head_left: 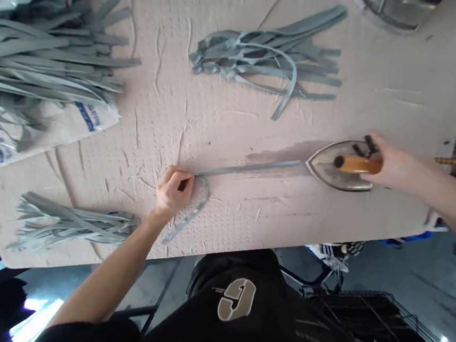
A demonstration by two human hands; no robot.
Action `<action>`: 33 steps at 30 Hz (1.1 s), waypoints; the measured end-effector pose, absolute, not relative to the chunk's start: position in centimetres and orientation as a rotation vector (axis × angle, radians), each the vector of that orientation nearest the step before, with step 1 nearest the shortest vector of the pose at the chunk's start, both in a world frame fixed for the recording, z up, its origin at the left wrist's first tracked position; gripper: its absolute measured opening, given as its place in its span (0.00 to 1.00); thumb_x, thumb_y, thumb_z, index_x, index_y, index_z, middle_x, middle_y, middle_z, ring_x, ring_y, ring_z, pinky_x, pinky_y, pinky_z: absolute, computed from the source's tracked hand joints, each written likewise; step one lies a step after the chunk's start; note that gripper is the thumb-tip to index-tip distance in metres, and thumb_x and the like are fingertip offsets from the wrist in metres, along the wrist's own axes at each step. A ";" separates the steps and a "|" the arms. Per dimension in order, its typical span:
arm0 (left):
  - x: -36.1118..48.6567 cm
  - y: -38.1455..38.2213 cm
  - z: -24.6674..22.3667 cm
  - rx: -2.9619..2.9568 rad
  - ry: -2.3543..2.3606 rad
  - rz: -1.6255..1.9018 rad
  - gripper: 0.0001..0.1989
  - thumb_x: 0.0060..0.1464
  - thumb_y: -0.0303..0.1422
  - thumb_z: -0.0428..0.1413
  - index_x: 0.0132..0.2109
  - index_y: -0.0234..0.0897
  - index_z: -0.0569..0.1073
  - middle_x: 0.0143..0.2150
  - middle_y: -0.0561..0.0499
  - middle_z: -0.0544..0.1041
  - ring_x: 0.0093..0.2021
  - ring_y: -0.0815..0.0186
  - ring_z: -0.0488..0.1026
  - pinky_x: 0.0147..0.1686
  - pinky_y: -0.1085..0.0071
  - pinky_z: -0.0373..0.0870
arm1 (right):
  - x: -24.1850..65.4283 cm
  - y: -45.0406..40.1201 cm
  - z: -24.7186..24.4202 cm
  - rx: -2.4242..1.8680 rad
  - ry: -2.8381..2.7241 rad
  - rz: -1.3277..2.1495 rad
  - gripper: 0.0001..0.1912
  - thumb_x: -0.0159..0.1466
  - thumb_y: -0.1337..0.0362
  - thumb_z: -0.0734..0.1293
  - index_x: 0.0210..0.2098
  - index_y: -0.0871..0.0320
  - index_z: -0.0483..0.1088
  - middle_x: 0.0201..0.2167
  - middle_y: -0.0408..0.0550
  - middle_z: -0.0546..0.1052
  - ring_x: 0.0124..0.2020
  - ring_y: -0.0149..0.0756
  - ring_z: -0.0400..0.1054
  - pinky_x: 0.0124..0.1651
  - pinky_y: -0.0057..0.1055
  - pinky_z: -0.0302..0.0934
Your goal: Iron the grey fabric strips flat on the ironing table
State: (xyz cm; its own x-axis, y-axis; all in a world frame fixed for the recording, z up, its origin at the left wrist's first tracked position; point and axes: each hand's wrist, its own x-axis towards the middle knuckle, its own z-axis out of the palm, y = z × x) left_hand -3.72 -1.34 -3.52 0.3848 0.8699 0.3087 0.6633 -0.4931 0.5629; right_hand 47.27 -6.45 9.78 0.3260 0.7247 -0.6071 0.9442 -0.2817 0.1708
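Pinched in my left hand (pixel 175 190) is a narrow grey-green fabric strip (pixel 248 167). One length of it runs nearly straight to the right across the padded table, and its other end curls back below my hand. My right hand (pixel 391 158) is closed around the orange handle of an iron (pixel 328 164), which rests flat on the table. The iron's pointed tip sits just past the strip's right end, with a small gap between them. Darker, damp-looking cloth shows around that spot.
Similar strips lie in a bundle (pixel 262 57) at the top middle, a large pile (pixel 42 59) on a printed plastic bag (pixel 97 119) at left, and a bundle (pixel 80 222) near the front edge. A metal object (pixel 394 10) stands at top right. A wire basket (pixel 390 323) is below.
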 end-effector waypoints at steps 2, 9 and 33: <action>-3.7 -1.3 -3.4 2.294 1.373 0.785 0.02 0.58 0.28 0.60 0.37 0.40 0.75 0.38 0.48 0.77 0.38 0.65 0.77 0.38 0.68 0.76 | 50.1 -7.5 9.4 2.183 1.534 -0.512 0.47 0.62 0.53 0.71 0.75 0.50 0.50 0.46 0.56 0.81 0.36 0.47 0.73 0.38 0.39 0.60; -3.2 -0.2 -0.5 2.196 1.332 0.569 0.09 0.57 0.27 0.55 0.46 0.39 0.73 0.42 0.46 0.75 0.39 0.64 0.76 0.41 0.64 0.78 | 54.4 -6.6 8.9 2.248 1.431 -0.273 0.34 0.61 0.45 0.70 0.60 0.59 0.75 0.41 0.64 0.82 0.44 0.55 0.75 0.39 0.43 0.59; 0.3 -0.4 0.6 2.327 1.472 0.181 0.07 0.61 0.35 0.61 0.40 0.41 0.70 0.38 0.49 0.78 0.42 0.56 0.72 0.42 0.60 0.63 | 24.2 -7.6 1.5 1.471 2.968 -0.527 0.26 0.72 0.67 0.57 0.67 0.68 0.64 0.69 0.59 0.66 0.69 0.49 0.59 0.71 0.52 0.51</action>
State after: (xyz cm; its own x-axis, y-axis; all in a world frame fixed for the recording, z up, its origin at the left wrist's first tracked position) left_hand 0.29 -0.43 0.56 0.4429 0.8918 -0.0924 0.8428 -0.3790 0.3822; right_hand 24.17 -7.59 1.55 -0.5972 0.8005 0.0500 0.7343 0.5708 -0.3674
